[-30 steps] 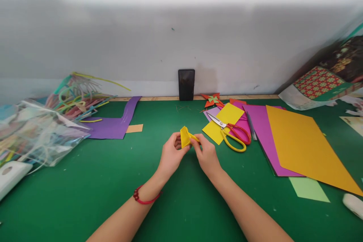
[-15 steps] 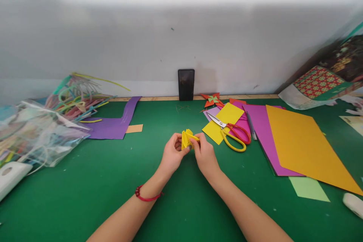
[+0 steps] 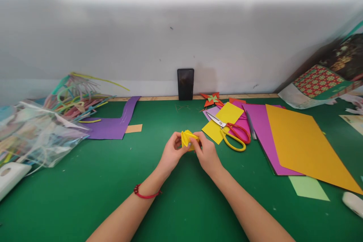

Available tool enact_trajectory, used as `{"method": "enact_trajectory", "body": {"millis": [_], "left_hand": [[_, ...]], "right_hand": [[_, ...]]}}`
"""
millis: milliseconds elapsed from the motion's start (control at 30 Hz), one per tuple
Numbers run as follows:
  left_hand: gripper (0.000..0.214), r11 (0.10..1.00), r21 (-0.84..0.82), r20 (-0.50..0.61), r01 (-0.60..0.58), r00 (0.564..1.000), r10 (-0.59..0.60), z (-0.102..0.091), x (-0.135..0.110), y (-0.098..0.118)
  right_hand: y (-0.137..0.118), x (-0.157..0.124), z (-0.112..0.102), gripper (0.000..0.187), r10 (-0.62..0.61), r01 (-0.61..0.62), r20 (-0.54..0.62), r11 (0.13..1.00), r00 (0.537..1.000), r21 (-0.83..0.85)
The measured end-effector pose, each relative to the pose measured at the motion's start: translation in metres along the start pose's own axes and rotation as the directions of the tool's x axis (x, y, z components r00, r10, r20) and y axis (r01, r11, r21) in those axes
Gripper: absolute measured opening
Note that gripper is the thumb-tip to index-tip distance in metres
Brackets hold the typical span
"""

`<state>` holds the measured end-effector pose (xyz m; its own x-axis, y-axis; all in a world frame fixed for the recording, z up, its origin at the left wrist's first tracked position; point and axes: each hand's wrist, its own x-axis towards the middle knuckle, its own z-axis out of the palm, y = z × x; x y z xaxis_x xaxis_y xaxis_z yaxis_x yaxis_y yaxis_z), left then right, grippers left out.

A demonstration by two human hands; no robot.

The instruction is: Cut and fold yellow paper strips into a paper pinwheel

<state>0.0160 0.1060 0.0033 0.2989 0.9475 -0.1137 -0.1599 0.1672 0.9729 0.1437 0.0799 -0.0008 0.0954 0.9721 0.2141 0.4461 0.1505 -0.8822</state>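
A small folded piece of yellow paper (image 3: 187, 137) is held just above the green table (image 3: 113, 181) at its middle. My left hand (image 3: 172, 153) pinches its left side, and a red bead bracelet (image 3: 144, 193) sits on that wrist. On the paper's right side my right hand (image 3: 208, 153) is closed with its fingertips pressed on the folds. The two hands touch each other around the paper, which they partly hide.
Yellow-and-red scissors (image 3: 231, 133) lie on a yellow square (image 3: 224, 121) to the right, beside magenta (image 3: 262, 128) and orange sheets (image 3: 306, 147). A purple cut sheet (image 3: 116, 121), a clear bag (image 3: 36, 136) and coloured strips (image 3: 76, 98) lie left. A black phone (image 3: 185, 84) leans on the wall.
The yellow paper went from an open upright flap to a tighter bundle of folds. Both hands drew slightly closer together around it.
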Motion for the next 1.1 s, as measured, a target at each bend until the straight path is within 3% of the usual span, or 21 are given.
{"method": "enact_trajectory", "body": {"millis": [67, 167, 300, 533, 733, 833, 967, 1100], "left_hand": [[0.036, 0.999, 0.031, 0.033, 0.032, 0.999, -0.033, -0.001, 0.002, 0.000], [0.036, 0.996, 0.089, 0.039, 0.022, 0.999, -0.026, -0.004, 0.005, -0.002], [0.035, 0.991, 0.126, -0.049, -0.038, 0.998, 0.044, -0.003, 0.006, -0.003], [0.036, 0.989, 0.125, -0.142, -0.081, 0.985, 0.099, 0.008, -0.003, -0.003], [0.032, 0.981, 0.136, -0.155, -0.136, 0.976, 0.156, 0.011, -0.006, -0.006], [0.034, 0.988, 0.108, -0.117, -0.112, 0.985, 0.124, 0.008, -0.004, -0.005], [0.029, 0.994, 0.097, 0.045, -0.057, 0.998, 0.053, 0.001, -0.001, 0.001], [0.022, 0.963, 0.265, 0.054, -0.044, 0.998, 0.031, -0.005, -0.001, 0.006]], "right_hand": [[0.001, 0.001, 0.001, 0.021, 0.089, -0.093, 0.035, 0.988, 0.995, 0.124], [0.004, 0.002, 0.007, 0.027, 0.216, -0.245, 0.118, 0.900, 0.969, 0.359], [0.007, 0.004, 0.012, 0.031, 0.210, -0.256, 0.148, 0.837, 0.966, 0.484], [0.001, 0.001, 0.008, 0.030, 0.153, -0.148, 0.008, 0.937, 0.988, 0.316], [-0.008, -0.006, 0.012, 0.029, 0.199, -0.158, -0.089, 0.928, 0.976, 0.337], [-0.006, -0.003, 0.010, 0.025, 0.188, -0.144, -0.080, 0.914, 0.979, 0.380], [0.002, 0.006, 0.000, 0.022, 0.135, -0.122, -0.008, 0.917, 0.991, 0.381], [0.007, 0.013, -0.010, 0.024, 0.101, -0.137, 0.117, 0.920, 0.988, 0.368]]}}
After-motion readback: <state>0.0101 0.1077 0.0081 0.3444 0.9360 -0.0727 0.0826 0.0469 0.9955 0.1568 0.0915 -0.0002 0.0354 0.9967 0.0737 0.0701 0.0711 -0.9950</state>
